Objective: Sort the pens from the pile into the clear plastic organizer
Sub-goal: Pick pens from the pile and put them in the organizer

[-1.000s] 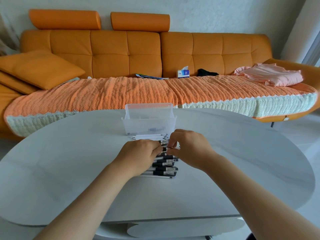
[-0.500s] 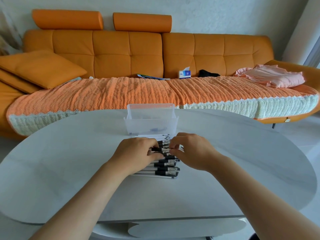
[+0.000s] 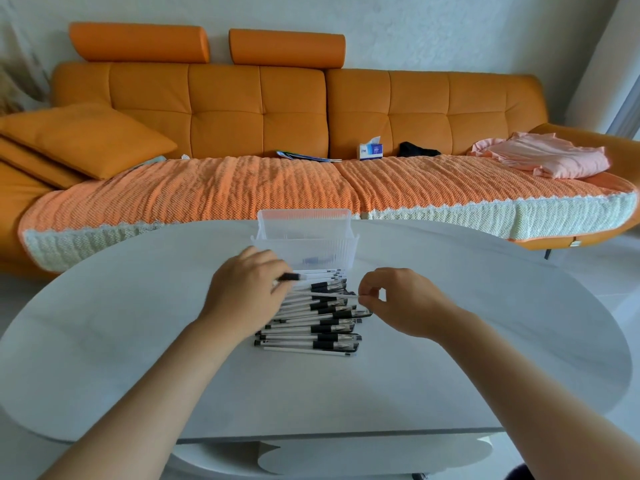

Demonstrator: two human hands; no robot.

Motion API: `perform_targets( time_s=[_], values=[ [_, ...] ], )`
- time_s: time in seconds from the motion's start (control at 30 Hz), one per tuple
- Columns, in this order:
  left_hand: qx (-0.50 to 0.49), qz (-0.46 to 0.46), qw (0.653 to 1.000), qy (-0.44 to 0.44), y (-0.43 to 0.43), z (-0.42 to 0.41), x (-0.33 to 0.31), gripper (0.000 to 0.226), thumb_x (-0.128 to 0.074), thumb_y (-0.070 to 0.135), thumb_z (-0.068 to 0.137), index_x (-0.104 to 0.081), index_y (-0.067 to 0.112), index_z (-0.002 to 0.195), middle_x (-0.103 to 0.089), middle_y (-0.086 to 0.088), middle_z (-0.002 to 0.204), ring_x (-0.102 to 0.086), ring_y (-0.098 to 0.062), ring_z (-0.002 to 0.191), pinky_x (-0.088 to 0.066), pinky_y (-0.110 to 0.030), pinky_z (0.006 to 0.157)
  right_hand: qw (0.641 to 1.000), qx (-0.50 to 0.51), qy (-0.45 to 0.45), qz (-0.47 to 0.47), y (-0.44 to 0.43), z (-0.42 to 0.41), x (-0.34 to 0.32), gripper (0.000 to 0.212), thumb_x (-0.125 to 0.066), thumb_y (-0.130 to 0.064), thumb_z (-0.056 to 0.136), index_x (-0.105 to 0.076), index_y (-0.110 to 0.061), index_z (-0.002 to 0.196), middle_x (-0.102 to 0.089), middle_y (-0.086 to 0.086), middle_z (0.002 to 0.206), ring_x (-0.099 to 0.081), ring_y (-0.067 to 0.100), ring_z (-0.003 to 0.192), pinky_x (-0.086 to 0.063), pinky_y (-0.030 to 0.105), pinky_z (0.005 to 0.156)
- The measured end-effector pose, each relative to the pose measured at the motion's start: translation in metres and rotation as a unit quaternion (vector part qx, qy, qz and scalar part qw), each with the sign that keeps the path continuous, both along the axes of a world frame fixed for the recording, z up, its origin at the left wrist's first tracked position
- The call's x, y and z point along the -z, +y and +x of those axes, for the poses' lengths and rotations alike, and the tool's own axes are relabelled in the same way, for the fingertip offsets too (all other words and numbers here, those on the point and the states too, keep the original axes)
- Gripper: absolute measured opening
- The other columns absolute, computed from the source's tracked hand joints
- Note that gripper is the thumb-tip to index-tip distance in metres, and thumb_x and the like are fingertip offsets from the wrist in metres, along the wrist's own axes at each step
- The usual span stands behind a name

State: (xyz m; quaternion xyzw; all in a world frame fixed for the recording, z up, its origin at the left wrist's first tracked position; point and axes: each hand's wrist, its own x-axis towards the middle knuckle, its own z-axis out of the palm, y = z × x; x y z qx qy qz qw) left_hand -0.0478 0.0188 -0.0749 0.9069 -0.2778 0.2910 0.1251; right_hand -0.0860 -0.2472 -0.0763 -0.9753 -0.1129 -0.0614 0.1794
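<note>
I'm pinching a slim white black-capped pen [image 3: 337, 295] by its end in my right hand [image 3: 398, 303], its length lying three-to-nine. My left hand [image 3: 246, 289], curling round another pen [image 3: 290, 277], is sitting nearer the clear ribbed plastic organizer [image 3: 304, 249] at twelve, just beyond the pile [image 3: 311, 337].

White oval desk [image 3: 138, 341] up front, pale floor [image 3: 616, 265] around it. Long orange tufted sofa [image 3: 415, 112] against a white textured wall [image 3: 415, 29], with two bolster headrests [image 3: 138, 41] on top. An orange knit throw [image 3: 242, 188] with a cream edge covers the seat. Loose orange cushions [image 3: 86, 136] stacked at left. On the seat: tissue box [image 3: 370, 151], folded pink cloth [image 3: 547, 157]. Soft even daylight; far-right strip may be a window frame, can't tell.
</note>
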Motion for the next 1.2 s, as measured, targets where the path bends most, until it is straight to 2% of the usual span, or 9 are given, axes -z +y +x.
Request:
perform_targets(
  time_s=[0.07, 0.13, 0.37, 0.53, 0.67, 0.8, 0.97, 1.13, 1.2],
  values=[
    [0.08, 0.013, 0.997, 0.015, -0.013, -0.006, 0.002, 0.011, -0.07, 0.037, 0.083, -0.073, 0.029, 0.09, -0.064, 0.015, 0.082, -0.052, -0.013, 0.079, -0.038, -0.026, 0.059, 1.0, -0.017, -0.012, 0.008, 0.005, 0.0, 0.002, 0.009, -0.059, -0.036, 0.094, -0.065, -0.031, 0.09, -0.065, -0.016, 0.09, -0.054, -0.001, 0.069, -0.046, 0.023, 0.065],
    [0.111, 0.023, 0.993, 0.037, -0.022, -0.009, 0.007, 0.011, -0.074, 0.035, 0.081, -0.074, 0.031, 0.092, -0.065, 0.016, 0.084, -0.051, -0.012, 0.079, -0.04, -0.027, 0.061, 0.999, -0.027, -0.025, 0.025, 0.007, 0.0, 0.003, 0.007, -0.061, -0.036, 0.093, -0.065, -0.031, 0.089, -0.064, -0.017, 0.088, -0.054, -0.002, 0.069, -0.043, 0.02, 0.062],
    [0.112, 0.015, 0.988, 0.109, -0.027, -0.005, 0.017, 0.01, -0.071, 0.032, 0.086, -0.073, 0.029, 0.095, -0.065, 0.016, 0.085, -0.054, -0.009, 0.086, -0.045, -0.028, 0.067, 0.996, 0.007, 0.036, 0.081, -0.001, 0.001, 0.002, 0.007, -0.073, -0.041, 0.085, -0.071, -0.036, 0.09, -0.067, -0.022, 0.088, -0.056, -0.005, 0.071, -0.042, 0.019, 0.064],
    [0.108, 0.023, 0.981, 0.161, -0.022, -0.009, 0.021, 0.015, -0.064, 0.041, 0.089, -0.069, 0.031, 0.098, -0.056, 0.02, 0.084, -0.05, -0.004, 0.088, -0.038, -0.023, 0.069, 0.985, 0.104, 0.012, 0.138, -0.02, 0.012, 0.008, 0.001, -0.073, -0.035, 0.086, -0.073, -0.036, 0.086, -0.067, -0.019, 0.091, -0.058, 0.001, 0.078, -0.045, 0.024, 0.066],
    [0.131, 0.048, 0.974, 0.177, -0.017, -0.021, 0.027, 0.009, -0.064, 0.042, 0.086, -0.068, 0.034, 0.086, -0.055, 0.022, 0.078, -0.048, -0.001, 0.082, -0.041, -0.023, 0.069, 0.986, 0.159, 0.033, 0.046, -0.024, 0.019, 0.02, 0.009, -0.065, -0.038, 0.091, -0.068, -0.033, 0.098, -0.067, -0.013, 0.095, -0.06, 0.012, 0.085, -0.044, 0.025, 0.061],
    [0.142, 0.048, 0.976, 0.156, -0.014, -0.03, 0.029, 0.01, -0.065, 0.041, 0.083, -0.068, 0.032, 0.08, -0.058, 0.018, 0.076, -0.047, -0.002, 0.078, -0.047, -0.025, 0.064, 0.983, 0.177, 0.025, 0.042, -0.019, 0.027, 0.024, 0.01, -0.061, -0.035, 0.093, -0.07, -0.031, 0.094, -0.066, -0.011, 0.098, -0.06, 0.014, 0.086, -0.048, 0.028, 0.065],
    [0.162, 0.033, 0.975, 0.152, -0.014, -0.036, 0.027, 0.01, -0.065, 0.041, 0.081, -0.069, 0.033, 0.078, -0.057, 0.017, 0.076, -0.047, -0.003, 0.077, -0.046, -0.025, 0.058, 0.985, 0.166, 0.056, -0.001, -0.011, 0.031, 0.026, 0.013, -0.06, -0.036, 0.093, -0.071, -0.032, 0.099, -0.067, -0.008, 0.101, -0.061, 0.014, 0.082, -0.042, 0.024, 0.056],
    [0.179, 0.016, 0.972, 0.152, -0.015, -0.039, 0.029, 0.007, -0.065, 0.039, 0.081, -0.068, 0.033, 0.078, -0.057, 0.016, 0.077, -0.047, -0.004, 0.076, -0.046, -0.025, 0.057, 0.989, 0.146, 0.025, -0.028, -0.004, 0.033, 0.022, 0.025, -0.049, -0.032, 0.1, -0.065, -0.032, 0.118, -0.06, -0.006, 0.121, -0.06, 0.017, 0.102, -0.048, 0.029, 0.075],
    [0.181, 0.022, 0.972, 0.148, -0.015, -0.04, 0.032, 0.01, -0.063, 0.041, 0.082, -0.068, 0.033, 0.079, -0.056, 0.015, 0.077, -0.046, -0.004, 0.076, -0.046, -0.026, 0.057, 0.993, 0.118, -0.009, -0.029, 0.006, 0.035, 0.017, 0.026, -0.047, -0.03, 0.102, -0.065, -0.032, 0.12, -0.059, -0.008, 0.122, -0.06, 0.016, 0.104, -0.048, 0.029, 0.076]
  ],
)
